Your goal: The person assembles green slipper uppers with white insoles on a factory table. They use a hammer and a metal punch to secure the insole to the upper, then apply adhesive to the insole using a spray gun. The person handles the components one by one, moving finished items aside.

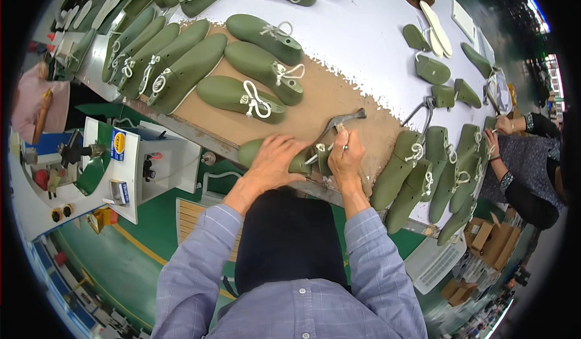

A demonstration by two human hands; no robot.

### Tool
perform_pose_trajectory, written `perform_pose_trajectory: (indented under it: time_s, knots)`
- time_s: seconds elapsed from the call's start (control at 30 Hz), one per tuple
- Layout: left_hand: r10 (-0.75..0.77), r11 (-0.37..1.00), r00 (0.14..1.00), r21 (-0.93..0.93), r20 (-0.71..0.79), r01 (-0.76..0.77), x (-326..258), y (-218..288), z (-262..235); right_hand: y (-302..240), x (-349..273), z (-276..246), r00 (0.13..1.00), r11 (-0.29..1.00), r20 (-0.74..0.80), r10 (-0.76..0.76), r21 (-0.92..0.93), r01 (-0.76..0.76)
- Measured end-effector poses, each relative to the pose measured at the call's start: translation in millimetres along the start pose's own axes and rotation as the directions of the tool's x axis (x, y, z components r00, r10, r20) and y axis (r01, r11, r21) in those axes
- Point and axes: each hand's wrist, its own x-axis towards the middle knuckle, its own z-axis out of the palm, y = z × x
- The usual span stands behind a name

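At the near edge of the bench [363,42], on its brown mat [315,109], I see my two hands working close together on one green shoe last [251,151], which lies across the edge with only its rounded end showing. My left hand [272,160] lies flat over the top of the last, fingers spread and pressed down, so most of the last is hidden beneath it. My right hand [346,157] is closed around the handle of a metal hammer [342,121], thumb up; the hammer head points up and right over the mat, and the lower part of the handle is lost inside the fist. Something small and pale sits between the two hands against the last, but I cannot make out what it is. Both forearms come up from the lower edge in blue checked sleeves [200,260], bent inward, with a dark apron [290,242] between them covering whatever lies under the bench edge. Rows of green lasts with white cord loops [181,67] lie farther back on the left, and more [423,169] stand just right of my right hand. At the far right another person's hands [499,130] rest on lasts, partly cut off by the dark rim.
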Motion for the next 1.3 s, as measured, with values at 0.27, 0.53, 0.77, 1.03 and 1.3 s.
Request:
perform_pose_trajectory:
  time_s: [0.27, 0.53, 0.77, 1.03, 1.3]
  knots:
    - [-0.029, 0.996, 1.000, -0.085, 0.006, 0.029, 5.3, -4.2, 1.3, -2.3, 8.5, -3.4, 0.975, 0.978, -0.076, -0.208, -0.016, 0.207]
    - [-0.038, 0.996, 0.999, -0.076, 0.024, 0.039, 6.6, -2.4, 1.6, 0.0, 5.4, -8.3, 0.978, 0.980, -0.058, -0.200, 0.012, 0.200]
    - [-0.040, 0.995, 0.999, -0.093, -0.002, 0.040, 5.2, -6.4, 1.4, 9.5, 4.4, -4.4, 0.996, 0.994, 0.009, -0.088, 0.058, 0.087]
    - [-0.016, 0.995, 0.998, -0.097, -0.057, 0.011, 2.1, -4.5, 5.2, -13.6, -11.6, -2.2, 0.927, 0.928, 0.055, -0.370, -0.024, 0.372]
    - [-0.020, 0.999, 0.996, -0.035, -0.085, 0.017, 5.7, 6.6, 8.8, -21.7, -16.8, 6.1, 0.977, 0.977, 0.112, -0.183, -0.090, 0.193]
